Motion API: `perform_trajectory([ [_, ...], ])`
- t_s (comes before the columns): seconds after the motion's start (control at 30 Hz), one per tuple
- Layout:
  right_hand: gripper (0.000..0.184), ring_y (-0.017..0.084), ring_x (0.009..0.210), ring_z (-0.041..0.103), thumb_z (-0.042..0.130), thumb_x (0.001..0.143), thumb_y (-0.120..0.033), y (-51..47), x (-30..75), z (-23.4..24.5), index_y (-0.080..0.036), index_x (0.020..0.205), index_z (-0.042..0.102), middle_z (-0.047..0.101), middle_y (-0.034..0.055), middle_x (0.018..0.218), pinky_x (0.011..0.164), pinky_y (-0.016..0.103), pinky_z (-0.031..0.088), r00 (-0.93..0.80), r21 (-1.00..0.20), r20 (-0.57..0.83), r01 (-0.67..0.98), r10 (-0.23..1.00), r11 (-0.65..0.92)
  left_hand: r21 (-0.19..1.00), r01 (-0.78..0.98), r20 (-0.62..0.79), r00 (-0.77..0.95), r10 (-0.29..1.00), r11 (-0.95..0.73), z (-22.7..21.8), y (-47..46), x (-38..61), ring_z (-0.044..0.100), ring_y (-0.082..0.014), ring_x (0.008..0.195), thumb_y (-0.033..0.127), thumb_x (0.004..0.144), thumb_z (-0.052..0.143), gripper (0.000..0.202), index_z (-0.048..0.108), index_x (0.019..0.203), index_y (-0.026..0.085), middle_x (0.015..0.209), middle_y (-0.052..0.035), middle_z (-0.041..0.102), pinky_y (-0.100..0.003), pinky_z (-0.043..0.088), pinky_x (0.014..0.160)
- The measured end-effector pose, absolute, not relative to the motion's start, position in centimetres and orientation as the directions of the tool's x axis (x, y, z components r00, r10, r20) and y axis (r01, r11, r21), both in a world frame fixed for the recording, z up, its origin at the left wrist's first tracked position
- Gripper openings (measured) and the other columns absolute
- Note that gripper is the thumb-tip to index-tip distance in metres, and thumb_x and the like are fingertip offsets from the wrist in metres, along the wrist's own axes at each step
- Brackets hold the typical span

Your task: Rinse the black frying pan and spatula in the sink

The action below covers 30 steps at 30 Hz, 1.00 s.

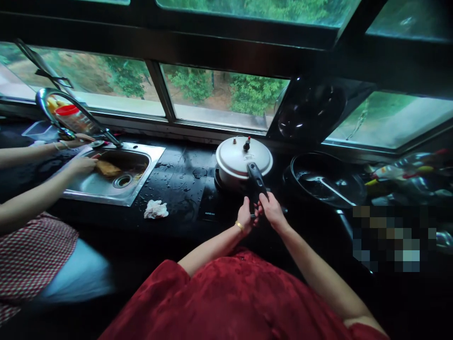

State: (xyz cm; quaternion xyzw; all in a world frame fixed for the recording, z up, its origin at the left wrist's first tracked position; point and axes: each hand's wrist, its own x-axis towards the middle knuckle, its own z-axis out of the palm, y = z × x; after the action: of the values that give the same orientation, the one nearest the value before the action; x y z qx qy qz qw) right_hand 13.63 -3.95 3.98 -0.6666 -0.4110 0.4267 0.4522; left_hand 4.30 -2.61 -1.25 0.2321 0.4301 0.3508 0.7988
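Observation:
A silver pressure cooker (pixel 230 163) with its lid on sits on the dark cooktop (pixel 212 205) in front of me. Its black lid handle (pixel 256 177) points toward my body. My right hand (pixel 273 211) is closed round the end of that lid handle. Just beside it, my left hand (pixel 246 215) grips the lower pot handle, its thumb raised; the handle is mostly hidden by the fingers. A pressure weight with a red tip (pixel 247 143) stands on top of the lid.
On the left, another person's hands (pixel 83 165) work over a steel sink (pixel 132 189) with a curved faucet (pixel 44 94). A crumpled white cloth (pixel 155 209) lies on the wet counter (pixel 177 174). To the right are a black wok (pixel 300 182) with a ladle (pixel 334 190) and bottles (pixel 403 167).

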Motion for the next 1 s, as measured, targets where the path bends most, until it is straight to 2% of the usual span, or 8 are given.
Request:
perform_trajectory([
  [0.23, 0.035, 0.006, 0.032, 0.041, 0.056, 0.074, -0.05, -3.5, 11.5, 5.0, -0.02, 0.084, 0.04, 0.047, -0.0102, 0.055, 0.029, 0.017, 0.031, 0.287, -0.958, -0.283, -0.127, 0.915, -0.257, 0.713, -0.305, -0.488, 0.432, 0.759, 0.632, -1.0, -2.1, 2.6, 0.035, -0.006, 0.029, 0.072, 0.075, 0.038, 0.057, 0.048, 0.076, 0.016, 0.047, 0.0038, 0.046, -0.018, 0.017, 0.031],
  [0.4, 0.037, 0.004, 0.029, 0.033, 0.058, 0.073, -0.051, -3.4, 13.3, 5.6, -0.02, 0.076, 0.038, 0.046, -0.0095, 0.051, 0.026, 0.017, 0.026, 0.209, -0.944, -0.328, -0.121, 0.921, -0.308, 0.785, -0.294, -0.45, 0.334, 0.828, 0.545, -1.7, -2.3, 3.9, 0.036, -0.0074, 0.027, 0.065, 0.073, 0.049, 0.048, 0.047, 0.076, 0.017, 0.043, 0.0051, 0.046, -0.019, 0.022, 0.03],
  [0.5, 0.037, 0.004, 0.029, 0.032, 0.06, 0.072, -0.049, -3.4, 12.2, 5.5, -0.021, 0.074, 0.036, 0.045, -0.0093, 0.049, 0.027, 0.017, 0.026, 0.242, -0.94, -0.326, -0.19, 0.914, -0.284, 0.778, -0.325, -0.444, 0.319, 0.837, 0.537, -1.9, -2.3, 4.9, 0.035, -0.0069, 0.027, 0.061, 0.074, 0.052, 0.044, 0.045, 0.072, 0.018, 0.042, 0.0052, 0.045, -0.019, 0.023, 0.03],
  [0.63, 0.034, 0.006, 0.029, 0.031, 0.055, 0.074, -0.049, -3.3, 9.3, 5.0, -0.022, 0.072, 0.035, 0.041, -0.0093, 0.047, 0.027, 0.02, 0.026, 0.311, -0.93, -0.327, -0.272, 0.893, -0.246, 0.74, -0.394, -0.473, 0.272, 0.838, 0.545, -2.2, -2.1, 5.3, 0.029, -0.0041, 0.028, 0.056, 0.074, 0.056, 0.042, 0.038, 0.063, 0.019, 0.037, 0.0085, 0.033, -0.017, 0.022, 0.032],
  [0.73, 0.031, 0.008, 0.034, 0.036, 0.05, 0.076, -0.051, -3.3, 9.0, 4.8, -0.022, 0.074, 0.038, 0.045, -0.0068, 0.051, 0.033, 0.022, 0.033, 0.344, -0.957, -0.289, -0.135, 0.893, -0.258, 0.734, -0.412, -0.466, 0.273, 0.842, 0.54, -2.7, -2.0, 5.3, 0.028, -0.004, 0.028, 0.056, 0.074, 0.056, 0.044, 0.034, 0.06, 0.02, 0.036, 0.0098, 0.027, -0.017, 0.023, 0.032],
  [0.83, 0.031, 0.014, 0.053, 0.052, 0.05, 0.077, -0.051, -3.4, 10.1, 4.7, -0.02, 0.077, 0.047, 0.055, -0.0002, 0.062, 0.052, 0.027, 0.044, 0.396, -0.929, -0.155, 0.254, 0.905, -0.27, 0.777, -0.357, -0.429, 0.302, 0.851, 0.518, -3.1, -2.0, 5.2, 0.033, -0.0052, 0.029, 0.057, 0.07, 0.06, 0.044, 0.038, 0.063, 0.019, 0.037, 0.0086, 0.033, -0.018, 0.025, 0.032],
  [0.9, 0.032, 0.017, 0.067, 0.056, 0.049, 0.077, -0.051, -3.5, 10.6, 4.5, -0.019, 0.079, 0.051, 0.06, 0.0039, 0.07, 0.064, 0.029, 0.045, 0.421, -0.869, -0.053, 0.427, 0.905, -0.25, 0.81, -0.307, -0.405, 0.321, 0.856, 0.499, -3.2, -1.9, 5.1, 0.037, -0.0064, 0.03, 0.056, 0.067, 0.064, 0.043, 0.044, 0.067, 0.018, 0.039, 0.007, 0.039, -0.019, 0.027, 0.032],
  [1.0, 0.034, 0.017, 0.067, 0.055, 0.044, 0.079, -0.05, -3.6, 10.7, 3.8, -0.017, 0.079, 0.052, 0.06, 0.0044, 0.071, 0.065, 0.028, 0.044, 0.431, -0.892, 0.027, 0.418, 0.902, -0.173, 0.83, -0.282, -0.385, 0.333, 0.861, 0.481, -3.2, -1.9, 4.7, 0.037, -0.0074, 0.028, 0.057, 0.066, 0.063, 0.043, 0.046, 0.069, 0.017, 0.038, 0.0063, 0.04, -0.02, 0.027, 0.031],
])
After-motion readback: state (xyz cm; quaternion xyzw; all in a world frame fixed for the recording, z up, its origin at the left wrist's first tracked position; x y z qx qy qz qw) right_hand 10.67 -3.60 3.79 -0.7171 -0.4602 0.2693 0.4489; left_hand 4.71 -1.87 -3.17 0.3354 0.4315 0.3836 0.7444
